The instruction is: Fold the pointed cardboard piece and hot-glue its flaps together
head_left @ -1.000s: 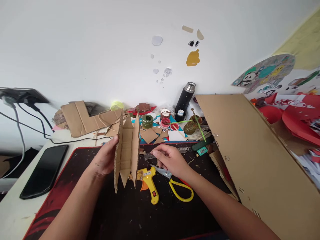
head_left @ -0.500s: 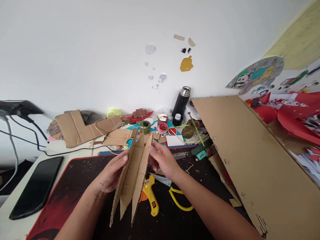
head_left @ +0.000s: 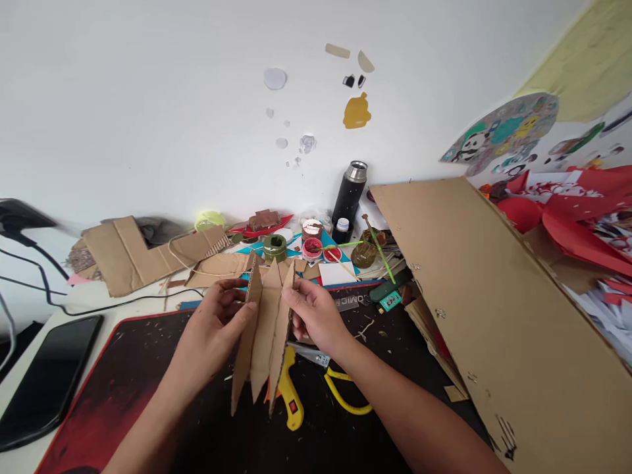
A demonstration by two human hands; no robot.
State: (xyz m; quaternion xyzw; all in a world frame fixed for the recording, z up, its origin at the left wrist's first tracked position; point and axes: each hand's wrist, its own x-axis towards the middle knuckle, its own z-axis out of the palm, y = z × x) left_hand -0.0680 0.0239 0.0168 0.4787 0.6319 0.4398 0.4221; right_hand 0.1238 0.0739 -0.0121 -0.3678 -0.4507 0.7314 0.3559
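A folded cardboard piece (head_left: 265, 326) with pointed ends and two raised side walls is held above the dark mat. My left hand (head_left: 220, 322) grips its left wall, thumb on the inner face and fingers behind. My right hand (head_left: 313, 313) pinches the upper part of the right wall, thumb inside. Just beneath the cardboard lies a yellow glue gun (head_left: 292, 398), partly hidden by it. Scissors with yellow handles (head_left: 345, 398) lie near my right wrist, their blades partly covered.
A big cardboard sheet (head_left: 474, 289) leans at the right. Paint jars (head_left: 274, 247), a black thermos (head_left: 349, 194) and cardboard scraps (head_left: 143, 253) line the back. A black phone (head_left: 49, 375) lies at the left, with a black cable (head_left: 123, 301) behind it.
The cardboard piece has tilted, its near end now farther from me and its left wall turned more open. My left hand has shifted left and up around that wall. The camera view has moved slightly.
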